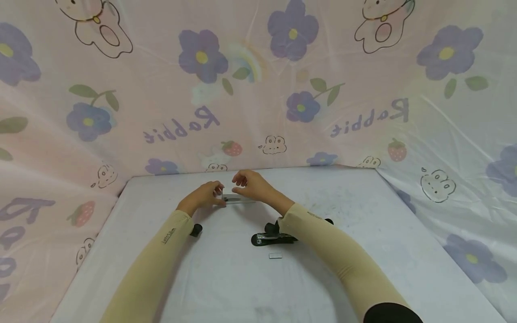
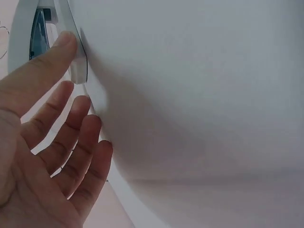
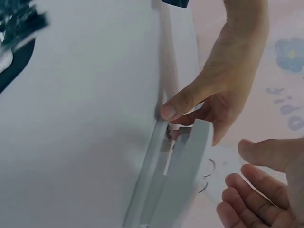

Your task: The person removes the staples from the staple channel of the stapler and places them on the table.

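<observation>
A pale grey stapler (image 1: pixel 238 198) lies near the back of the white table. At its left end is my left hand (image 1: pixel 203 196), thumb touching the base tip and the other fingers relaxed, as the left wrist view shows. In the right wrist view, a gap stands between the stapler's top arm (image 3: pixel 192 166) and its base (image 3: pixel 145 185). My right hand (image 1: pixel 258 187) hovers by the stapler's right side, fingers loosely bent and apart from it. Nothing is in that hand.
A black stapler (image 1: pixel 262 241) lies nearer, partly behind my right forearm. A small silver bar (image 1: pixel 275 255), like a staple strip, lies before it. Black objects show beside the left sleeve (image 1: pixel 196 230) and behind the right sleeve (image 1: pixel 329 221). Patterned curtains (image 1: pixel 250 103) border the table.
</observation>
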`<control>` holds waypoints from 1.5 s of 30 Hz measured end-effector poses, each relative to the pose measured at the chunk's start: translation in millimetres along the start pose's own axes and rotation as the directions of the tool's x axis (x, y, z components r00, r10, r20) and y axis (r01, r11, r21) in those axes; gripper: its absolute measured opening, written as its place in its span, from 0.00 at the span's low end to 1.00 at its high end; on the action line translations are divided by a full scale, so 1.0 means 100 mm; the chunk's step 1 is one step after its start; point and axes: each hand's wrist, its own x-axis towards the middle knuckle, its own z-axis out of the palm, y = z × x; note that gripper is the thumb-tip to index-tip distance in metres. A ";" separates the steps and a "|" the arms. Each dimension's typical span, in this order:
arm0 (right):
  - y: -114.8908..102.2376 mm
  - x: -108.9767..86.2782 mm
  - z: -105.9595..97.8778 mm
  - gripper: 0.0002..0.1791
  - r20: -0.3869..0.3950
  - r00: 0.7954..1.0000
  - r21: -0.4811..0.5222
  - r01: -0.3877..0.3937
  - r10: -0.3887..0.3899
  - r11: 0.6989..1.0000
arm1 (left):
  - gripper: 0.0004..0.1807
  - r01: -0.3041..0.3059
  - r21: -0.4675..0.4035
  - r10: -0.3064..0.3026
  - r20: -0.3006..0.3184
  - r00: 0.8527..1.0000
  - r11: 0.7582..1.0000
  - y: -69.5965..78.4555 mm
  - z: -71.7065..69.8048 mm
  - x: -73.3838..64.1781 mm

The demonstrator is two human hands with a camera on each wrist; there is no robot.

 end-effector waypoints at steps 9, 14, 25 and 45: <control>0.15 0.11 0.13 0.20 0.059 0.997 0.054 -0.060 0.057 0.997 | 0.30 0.037 0.000 -0.037 0.021 0.999 0.999 0.05 -0.02 0.01; 0.22 0.18 0.23 0.21 0.104 0.990 0.079 -0.100 0.091 0.992 | 0.29 0.056 0.008 -0.056 0.021 0.998 0.998 0.06 -0.01 0.01; 0.22 0.26 0.28 0.22 0.165 0.979 0.012 -0.123 0.119 0.992 | 0.30 0.079 0.064 -0.079 0.005 0.997 0.995 0.09 0.00 0.03; 0.21 0.23 0.24 0.26 0.205 0.967 0.033 -0.159 0.149 0.987 | 0.32 0.093 0.116 -0.093 -0.008 0.996 0.989 0.20 -0.01 -0.01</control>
